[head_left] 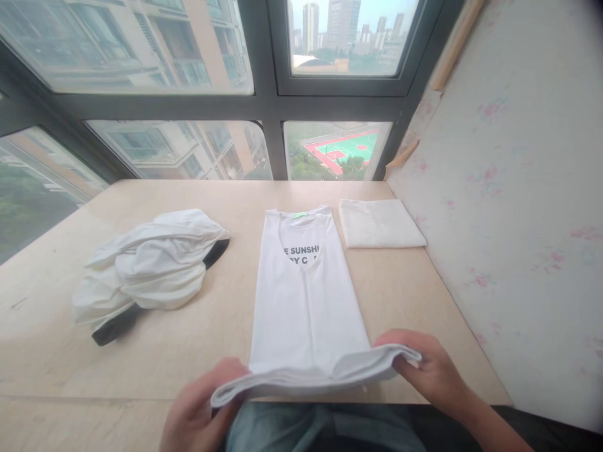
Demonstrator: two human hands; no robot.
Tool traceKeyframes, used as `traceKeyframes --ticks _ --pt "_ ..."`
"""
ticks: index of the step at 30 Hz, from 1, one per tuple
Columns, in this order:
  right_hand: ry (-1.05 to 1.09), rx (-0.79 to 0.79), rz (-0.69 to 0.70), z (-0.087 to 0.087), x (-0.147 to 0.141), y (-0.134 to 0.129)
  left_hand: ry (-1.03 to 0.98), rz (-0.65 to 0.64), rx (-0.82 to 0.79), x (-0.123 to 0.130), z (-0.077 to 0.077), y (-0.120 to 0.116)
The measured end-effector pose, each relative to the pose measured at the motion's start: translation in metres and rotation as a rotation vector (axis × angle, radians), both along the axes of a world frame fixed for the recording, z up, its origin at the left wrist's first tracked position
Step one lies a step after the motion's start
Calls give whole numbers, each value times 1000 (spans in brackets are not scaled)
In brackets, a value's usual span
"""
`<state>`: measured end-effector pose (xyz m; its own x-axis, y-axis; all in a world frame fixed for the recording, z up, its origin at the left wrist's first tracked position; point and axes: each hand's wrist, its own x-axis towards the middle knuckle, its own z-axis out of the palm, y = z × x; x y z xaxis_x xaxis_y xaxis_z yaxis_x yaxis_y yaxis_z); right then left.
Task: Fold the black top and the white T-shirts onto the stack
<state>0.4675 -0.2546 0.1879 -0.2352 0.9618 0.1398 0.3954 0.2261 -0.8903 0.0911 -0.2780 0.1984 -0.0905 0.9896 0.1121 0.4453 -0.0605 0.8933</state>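
Note:
A white shirt lies lengthwise on the wooden surface, its sides folded inward to a narrow strip, with the neckline at the far end and dark lettering showing inside the neck opening. Its near end is lifted at the front edge as a layered, rolled-over band. My left hand grips the left end of that band, fingers wrapped under it. At the band's right end, my right hand pinches the cloth between thumb and fingers.
Crumpled white cloth with black parts lies at the left. A folded white cloth rests at the back right. The wooden surface meets windows behind and a flowered wall on the right.

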Motion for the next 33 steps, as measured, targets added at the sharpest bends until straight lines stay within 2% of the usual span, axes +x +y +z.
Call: traceKeyframes --ticks 2,4,6,7,9,13,19,24,33 --pt "68 -96 -122 -9 -8 45 13 2 -20 -2 -8 55" --pt "124 -231 -200 -28 -19 91 10 -83 -111 0 -23 114" --pt "73 -264 -273 -50 -29 128 141 -60 -161 4 -41 162" --pt "29 -250 -306 -60 -33 141 175 -37 -170 7 -50 179" --pt "-49 -210 -349 -76 -37 155 230 2 -179 11 -65 196" --pt "-43 -203 -365 -88 -34 156 227 20 -191 7 -74 190" --pt "96 -193 -390 -83 -30 161 13 39 -183 -4 -75 184" --pt "-93 -158 -416 -87 -34 167 269 73 -184 2 -76 192" --pt "-37 -165 -360 -91 -30 165 298 85 -194 2 -76 188"
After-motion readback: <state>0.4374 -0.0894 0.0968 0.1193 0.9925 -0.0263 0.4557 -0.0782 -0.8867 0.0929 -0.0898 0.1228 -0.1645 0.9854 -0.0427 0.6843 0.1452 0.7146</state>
